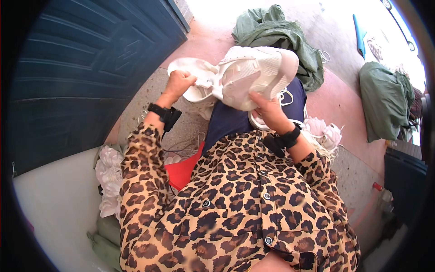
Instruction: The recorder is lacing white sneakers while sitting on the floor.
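Note:
Above my lap, my right hand (271, 111) grips a large white shoe upper (247, 75) by its near edge, the thumb pressed on its surface. To the left, my left hand (180, 85) is closed like a fist on a second white shoe piece (192, 66), which has a rounded, hollow shape. The two white pieces meet between my hands; whether they are joined there I cannot tell. White laces (285, 96) hang beside the right hand. More white shoe parts (322, 131) lie to the right of my dark blue trouser leg (224, 120).
A green cloth sack (283, 34) lies straight ahead, another green sack (385, 99) stands at the right. A dark blue panelled door (97, 59) fills the left. White shoe pieces (110, 181) are heaped by my left elbow. Red material (183, 172) shows beside my lap.

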Action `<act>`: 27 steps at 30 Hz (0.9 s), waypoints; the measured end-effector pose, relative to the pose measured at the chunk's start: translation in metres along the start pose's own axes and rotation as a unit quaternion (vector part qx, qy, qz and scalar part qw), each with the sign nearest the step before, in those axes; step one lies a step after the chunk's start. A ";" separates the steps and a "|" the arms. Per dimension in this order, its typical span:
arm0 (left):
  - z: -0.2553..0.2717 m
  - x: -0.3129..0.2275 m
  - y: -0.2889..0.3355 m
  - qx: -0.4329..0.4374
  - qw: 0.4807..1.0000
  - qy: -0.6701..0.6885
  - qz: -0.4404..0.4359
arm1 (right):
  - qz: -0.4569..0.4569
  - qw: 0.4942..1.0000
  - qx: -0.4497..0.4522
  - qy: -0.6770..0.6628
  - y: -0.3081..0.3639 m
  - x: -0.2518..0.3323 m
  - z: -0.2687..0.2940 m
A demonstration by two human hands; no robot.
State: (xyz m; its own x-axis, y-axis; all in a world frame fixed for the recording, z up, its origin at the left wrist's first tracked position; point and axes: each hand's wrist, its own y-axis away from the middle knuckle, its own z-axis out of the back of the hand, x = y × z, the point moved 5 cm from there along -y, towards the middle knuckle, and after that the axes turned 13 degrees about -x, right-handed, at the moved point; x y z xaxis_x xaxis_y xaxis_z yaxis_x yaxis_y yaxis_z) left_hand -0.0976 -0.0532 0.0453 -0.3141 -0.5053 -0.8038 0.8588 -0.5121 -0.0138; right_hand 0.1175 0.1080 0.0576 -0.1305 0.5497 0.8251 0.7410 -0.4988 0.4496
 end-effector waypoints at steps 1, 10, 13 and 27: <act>0.007 -0.021 0.004 0.005 1.000 0.002 0.000 | -0.050 0.996 0.053 -0.041 0.003 0.003 0.011; -0.081 -0.123 0.084 0.190 0.961 0.023 -0.200 | -0.168 0.958 -0.004 -0.231 -0.031 -0.022 0.146; -0.104 -0.115 0.106 0.314 0.927 -0.009 -0.205 | -0.106 0.965 -0.006 -0.239 -0.040 -0.003 0.138; -0.120 -0.117 0.127 0.235 0.897 -0.150 -0.342 | -0.375 0.902 -0.111 -0.184 -0.012 -0.131 0.128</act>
State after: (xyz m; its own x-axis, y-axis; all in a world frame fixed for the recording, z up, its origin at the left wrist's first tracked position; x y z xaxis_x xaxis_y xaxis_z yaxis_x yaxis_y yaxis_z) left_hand 0.0964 0.0240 0.0664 -0.8582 -0.0899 -0.5054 0.1805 -0.9745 -0.1332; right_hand 0.2099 0.1281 -0.1001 -0.2822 0.9532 0.1087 0.3798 0.0069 0.9251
